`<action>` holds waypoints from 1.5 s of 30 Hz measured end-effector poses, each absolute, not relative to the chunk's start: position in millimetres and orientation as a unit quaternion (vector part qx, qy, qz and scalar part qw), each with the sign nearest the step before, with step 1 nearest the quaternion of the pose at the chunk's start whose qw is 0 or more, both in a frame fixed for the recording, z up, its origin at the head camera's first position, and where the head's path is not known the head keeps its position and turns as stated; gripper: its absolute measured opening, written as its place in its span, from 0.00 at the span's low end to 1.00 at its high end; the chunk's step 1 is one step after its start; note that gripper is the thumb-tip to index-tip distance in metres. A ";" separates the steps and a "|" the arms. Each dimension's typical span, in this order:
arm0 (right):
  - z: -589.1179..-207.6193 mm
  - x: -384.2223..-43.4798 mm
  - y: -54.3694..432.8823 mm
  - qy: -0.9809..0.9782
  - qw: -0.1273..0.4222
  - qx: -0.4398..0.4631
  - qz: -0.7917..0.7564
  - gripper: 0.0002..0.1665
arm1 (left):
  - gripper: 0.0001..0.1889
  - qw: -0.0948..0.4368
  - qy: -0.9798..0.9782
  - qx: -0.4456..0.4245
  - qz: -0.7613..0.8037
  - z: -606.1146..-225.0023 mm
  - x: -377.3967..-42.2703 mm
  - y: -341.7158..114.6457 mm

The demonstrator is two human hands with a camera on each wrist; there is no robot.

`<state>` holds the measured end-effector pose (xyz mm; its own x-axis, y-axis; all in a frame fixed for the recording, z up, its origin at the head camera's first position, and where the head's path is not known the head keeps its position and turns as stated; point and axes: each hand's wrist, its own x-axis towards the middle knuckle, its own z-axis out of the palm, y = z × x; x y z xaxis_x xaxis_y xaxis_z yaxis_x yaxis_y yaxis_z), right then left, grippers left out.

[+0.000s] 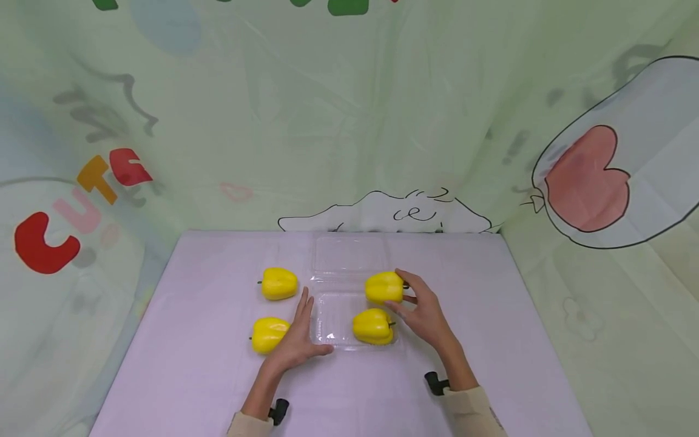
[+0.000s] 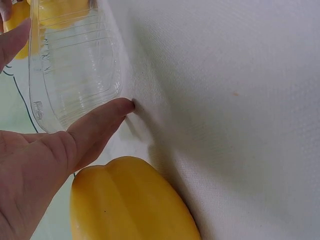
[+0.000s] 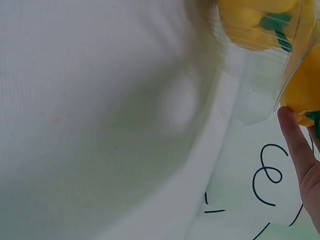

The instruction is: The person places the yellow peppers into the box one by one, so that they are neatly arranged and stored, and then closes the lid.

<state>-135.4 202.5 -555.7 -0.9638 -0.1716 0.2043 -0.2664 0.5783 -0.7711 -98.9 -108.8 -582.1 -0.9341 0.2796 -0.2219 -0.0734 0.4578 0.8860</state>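
A clear plastic clamshell box (image 1: 334, 318) lies with its lid folded back on the table. One yellow bell pepper (image 1: 372, 326) sits in the front right of its base. Over the back right of the base, my right hand (image 1: 428, 315) holds another yellow bell pepper (image 1: 383, 287) between thumb and fingers, its stem pointing right. My left hand (image 1: 296, 343) is spread around the box's front left corner, fingers straight; in the left wrist view the thumb and fingers lie against the clear wall (image 2: 82, 65). A yellow bell pepper (image 2: 130, 205) lies on the table just beside this hand.
Two yellow bell peppers lie left of the box, the back one (image 1: 279, 283) and the front one (image 1: 267, 335), the latter partly behind my left hand. The clear lid (image 1: 349, 255) extends toward the table's back edge. A printed curtain (image 1: 327, 133) rises behind the table (image 1: 213, 291).
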 end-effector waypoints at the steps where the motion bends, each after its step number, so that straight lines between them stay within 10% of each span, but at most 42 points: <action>1: -555.8 -135.6 201.6 -0.886 0.051 0.123 0.443 0.46 | 0.66 0.169 0.836 0.064 0.518 -582.1 -99.0 -109.0; 45: -559.6 -139.6 186.3 -0.900 0.025 0.125 0.417 0.46 | 0.65 0.161 0.842 0.065 0.512 -585.0 -99.3 -107.6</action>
<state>-139.6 186.3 -559.6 -0.9675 -0.2040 0.1497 -0.2461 0.6209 -0.7443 -99.3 -107.6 -585.0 -0.9400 0.2737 -0.2037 -0.0549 0.4679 0.8821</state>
